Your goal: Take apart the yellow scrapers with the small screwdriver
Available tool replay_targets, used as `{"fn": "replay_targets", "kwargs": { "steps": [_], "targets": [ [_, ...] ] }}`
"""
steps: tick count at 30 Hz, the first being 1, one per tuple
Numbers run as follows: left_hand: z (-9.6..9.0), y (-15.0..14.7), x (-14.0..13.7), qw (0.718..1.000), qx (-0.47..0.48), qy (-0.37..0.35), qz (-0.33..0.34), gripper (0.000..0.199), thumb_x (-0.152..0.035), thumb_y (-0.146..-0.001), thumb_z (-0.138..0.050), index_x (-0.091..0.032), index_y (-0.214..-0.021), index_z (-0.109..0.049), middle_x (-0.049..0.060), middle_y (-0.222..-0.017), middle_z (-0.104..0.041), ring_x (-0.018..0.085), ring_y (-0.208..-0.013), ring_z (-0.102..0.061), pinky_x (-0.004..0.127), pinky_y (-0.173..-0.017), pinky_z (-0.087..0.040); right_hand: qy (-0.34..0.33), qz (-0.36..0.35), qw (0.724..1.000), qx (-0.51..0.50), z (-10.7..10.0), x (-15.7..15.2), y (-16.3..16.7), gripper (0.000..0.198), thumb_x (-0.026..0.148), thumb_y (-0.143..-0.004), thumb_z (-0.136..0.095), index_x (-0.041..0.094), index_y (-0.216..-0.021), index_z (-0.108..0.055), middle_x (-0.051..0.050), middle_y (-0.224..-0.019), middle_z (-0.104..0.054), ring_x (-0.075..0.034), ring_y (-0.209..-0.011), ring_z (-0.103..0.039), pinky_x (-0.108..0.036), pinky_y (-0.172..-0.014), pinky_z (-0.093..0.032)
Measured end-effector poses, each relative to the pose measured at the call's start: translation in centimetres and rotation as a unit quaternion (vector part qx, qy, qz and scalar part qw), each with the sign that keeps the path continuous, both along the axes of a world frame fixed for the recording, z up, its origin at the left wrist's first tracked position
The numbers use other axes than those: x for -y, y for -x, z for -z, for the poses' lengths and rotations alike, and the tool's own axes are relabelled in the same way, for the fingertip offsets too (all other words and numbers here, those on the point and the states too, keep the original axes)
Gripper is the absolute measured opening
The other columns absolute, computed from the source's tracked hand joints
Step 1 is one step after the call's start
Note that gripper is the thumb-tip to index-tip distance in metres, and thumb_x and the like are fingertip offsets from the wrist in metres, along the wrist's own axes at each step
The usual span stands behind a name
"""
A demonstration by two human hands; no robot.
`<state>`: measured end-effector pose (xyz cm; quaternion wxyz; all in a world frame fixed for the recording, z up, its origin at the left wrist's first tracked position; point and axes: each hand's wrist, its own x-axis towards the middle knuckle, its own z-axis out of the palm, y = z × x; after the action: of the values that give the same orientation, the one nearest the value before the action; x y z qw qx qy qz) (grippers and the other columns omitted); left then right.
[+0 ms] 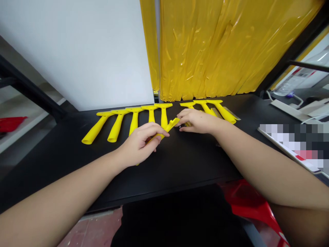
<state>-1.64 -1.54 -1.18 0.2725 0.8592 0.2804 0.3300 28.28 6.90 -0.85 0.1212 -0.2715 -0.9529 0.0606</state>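
Your left hand (146, 142) is curled around a yellow tool (171, 125), with your thumb on one side and your fingers on the other. The tool is up in front of you, over the middle of the black table (174, 168). It leans, with its top end poking up and to the right, close to your other hand.

Your right hand (197, 120) is just past that end, palm down, with its fingers a little bent. You have it in front of some other tools, and there is a small dark bit by its fingertips (too small to name), so I cannot tell if it has hold of anything.

Five yellow scrapers (115, 128) lie in a row on the left, with their wide ends toward the back and their round handles toward you. Your left hand hides part of the row. Three more handles (223, 111) lie on the right, partly behind your right hand, and a thin gray strip (232, 113) sits beside the last one.

At the back stand a big white board (82, 51) and shiny yellow plastic (205, 51). A clear bottle (291, 82) is off to the right.
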Motion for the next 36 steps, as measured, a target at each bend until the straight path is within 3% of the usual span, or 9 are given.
{"fn": "replay_targets", "kwargs": {
  "steps": [4, 9, 13, 17, 26, 30, 36],
  "targets": [
    [0.0, 0.0, 0.0, 1.000, -0.003, -0.009, -0.004, 0.023, -0.019, -0.108, -0.054, -0.022, -0.119, -0.074, 0.006, -0.110, -0.064, 0.011, -0.078, -0.067, 0.023, -0.069, -0.062, -0.038, 0.002, 0.999, 0.008, 0.5, -0.7, 0.4, 0.017, 0.020, -0.098, -0.070, 0.019, -0.105, -0.085, -0.010, -0.102, -0.081, -0.027, -0.106, -0.070, -0.042, -0.100, -0.052],
    [-0.3, -0.2, 0.1, 1.000, -0.016, -0.024, -0.005, 0.024, -0.017, -0.107, -0.055, -0.023, -0.118, -0.075, 0.004, -0.108, -0.065, 0.012, -0.080, -0.067, 0.026, -0.076, -0.061, -0.069, 0.066, 0.995, 0.018, 1.0, -1.9, -0.4, 0.012, 0.019, -0.094, -0.073, 0.019, -0.095, -0.084, -0.011, -0.108, -0.081, -0.026, -0.099, -0.072, -0.038, -0.093, -0.051],
    [-0.3, -0.2, 0.1, 0.999, -0.018, -0.027, -0.005, 0.024, -0.018, -0.107, -0.054, -0.023, -0.118, -0.075, 0.004, -0.109, -0.065, 0.012, -0.081, -0.068, 0.027, -0.077, -0.061, -0.048, 0.098, 0.994, 0.030, 1.1, -2.2, -0.9, 0.016, 0.019, -0.096, -0.071, 0.019, -0.102, -0.085, -0.011, -0.118, -0.081, -0.028, -0.107, -0.074, -0.038, -0.096, -0.053],
    [-0.3, -0.1, 0.1, 0.999, -0.020, -0.028, -0.006, 0.024, -0.018, -0.108, -0.054, -0.023, -0.118, -0.074, 0.004, -0.108, -0.066, 0.012, -0.080, -0.067, 0.027, -0.078, -0.060, -0.044, 0.142, 0.988, 0.041, 0.8, -1.9, -0.8, 0.018, 0.018, -0.095, -0.071, 0.020, -0.108, -0.084, -0.011, -0.115, -0.082, -0.029, -0.106, -0.074, -0.040, -0.094, -0.053],
    [-0.2, -0.1, 0.1, 0.999, -0.020, -0.032, -0.009, 0.025, -0.015, -0.106, -0.055, -0.023, -0.119, -0.075, 0.004, -0.110, -0.066, 0.013, -0.086, -0.069, 0.028, -0.080, -0.059, -0.036, 0.124, 0.990, 0.049, 0.9, -1.5, -0.5, 0.033, 0.013, -0.098, -0.059, 0.019, -0.121, -0.082, -0.011, -0.129, -0.080, -0.031, -0.125, -0.067, -0.048, -0.112, -0.047],
    [-0.2, -0.1, 0.0, 0.999, -0.023, -0.033, -0.007, 0.025, -0.015, -0.106, -0.055, -0.024, -0.119, -0.075, 0.004, -0.112, -0.065, 0.012, -0.084, -0.069, 0.027, -0.079, -0.059, -0.037, 0.154, 0.986, 0.055, 0.7, -1.6, -1.0, 0.038, 0.009, -0.095, -0.055, 0.017, -0.119, -0.084, -0.012, -0.127, -0.081, -0.033, -0.127, -0.065, -0.049, -0.113, -0.047],
    [-0.3, -0.1, 0.0, 0.999, -0.027, -0.041, -0.004, 0.025, -0.015, -0.106, -0.055, -0.024, -0.118, -0.075, 0.004, -0.108, -0.065, 0.014, -0.086, -0.069, 0.028, -0.080, -0.059, -0.060, 0.141, 0.988, 0.017, -1.1, -1.0, -2.8, 0.035, 0.015, -0.088, -0.063, 0.019, -0.116, -0.084, -0.013, -0.125, -0.078, -0.034, -0.120, -0.064, -0.049, -0.109, -0.049]
  ]
}}
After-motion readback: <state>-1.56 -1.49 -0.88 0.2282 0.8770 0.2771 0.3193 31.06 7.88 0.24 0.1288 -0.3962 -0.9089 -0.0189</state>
